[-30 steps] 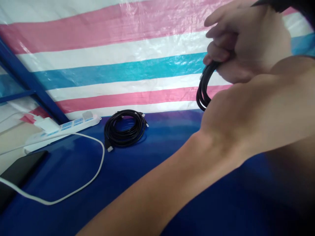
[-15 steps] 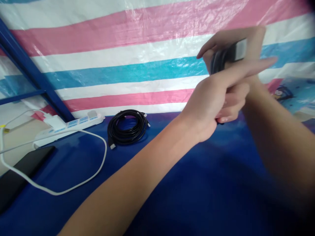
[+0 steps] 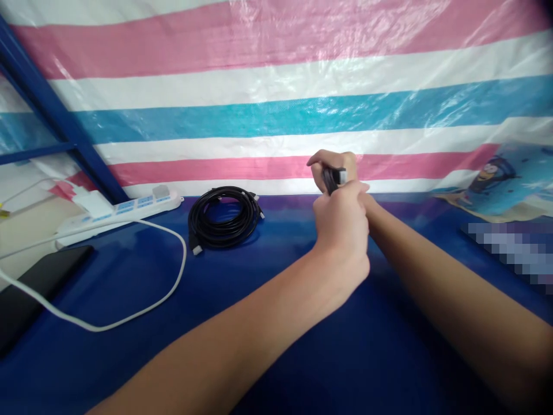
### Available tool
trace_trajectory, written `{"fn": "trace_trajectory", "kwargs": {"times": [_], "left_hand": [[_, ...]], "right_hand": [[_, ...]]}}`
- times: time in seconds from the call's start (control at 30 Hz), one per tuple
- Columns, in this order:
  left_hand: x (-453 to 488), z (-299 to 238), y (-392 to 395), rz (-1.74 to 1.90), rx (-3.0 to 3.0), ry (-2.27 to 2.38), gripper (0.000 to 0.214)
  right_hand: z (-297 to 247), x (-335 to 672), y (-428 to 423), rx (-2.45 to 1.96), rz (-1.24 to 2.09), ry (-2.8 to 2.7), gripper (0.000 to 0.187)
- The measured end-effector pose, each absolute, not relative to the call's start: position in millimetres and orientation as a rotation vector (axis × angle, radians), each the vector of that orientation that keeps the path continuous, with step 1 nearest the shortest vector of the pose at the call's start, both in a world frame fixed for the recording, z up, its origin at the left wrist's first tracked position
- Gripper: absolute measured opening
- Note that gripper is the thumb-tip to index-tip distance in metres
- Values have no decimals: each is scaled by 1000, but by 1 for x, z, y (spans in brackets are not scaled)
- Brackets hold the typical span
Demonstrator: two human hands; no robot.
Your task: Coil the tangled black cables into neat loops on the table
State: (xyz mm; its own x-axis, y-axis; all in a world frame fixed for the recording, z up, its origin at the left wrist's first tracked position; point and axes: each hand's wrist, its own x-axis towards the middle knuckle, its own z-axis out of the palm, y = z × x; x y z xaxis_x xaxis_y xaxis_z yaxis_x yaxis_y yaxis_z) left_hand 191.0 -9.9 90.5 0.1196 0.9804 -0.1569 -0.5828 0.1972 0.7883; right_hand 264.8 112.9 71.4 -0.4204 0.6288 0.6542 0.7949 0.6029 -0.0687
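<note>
Above the blue tabletop, my hands are close together around a bundled black cable [image 3: 330, 180] with a silver-ended plug. My left hand [image 3: 341, 227] is nearer to me, closed on the lower part of the bundle, its fingers mostly hidden. Just beyond it, my right hand [image 3: 332, 159] wraps the upper part, with its fingers curled over the cable. Most of the cable is covered by both hands. Left of them on the table lies a second black cable, a loose round coil [image 3: 224, 218] with its pale-tipped plug toward me.
A white power strip [image 3: 121, 213] with a plugged-in charger stands at the back left. A white cord [image 3: 184, 262] loops over the table beside a black phone-like slab [image 3: 43, 282]. Striped plastic sheeting [image 3: 242, 121] hangs behind. At right are a blue printed bag [image 3: 505, 178] and a blurred-out object [image 3: 514, 251].
Both hands have come down and to the left with the black cable, closer to the tabletop. My left index finger, stretched out before, is now folded in.
</note>
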Motion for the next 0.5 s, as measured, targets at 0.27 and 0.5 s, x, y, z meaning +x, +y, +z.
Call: {"fn": "trace_trajectory", "kwargs": {"times": [0.27, 0.5], "left_hand": [[115, 77, 8, 1221, 805, 653, 23], [53, 71, 18, 803, 1160, 828, 39]], "right_hand": [[72, 241, 118, -1189, -343, -2205, 30], [78, 205, 84, -1003, -383, -2496, 21]]}}
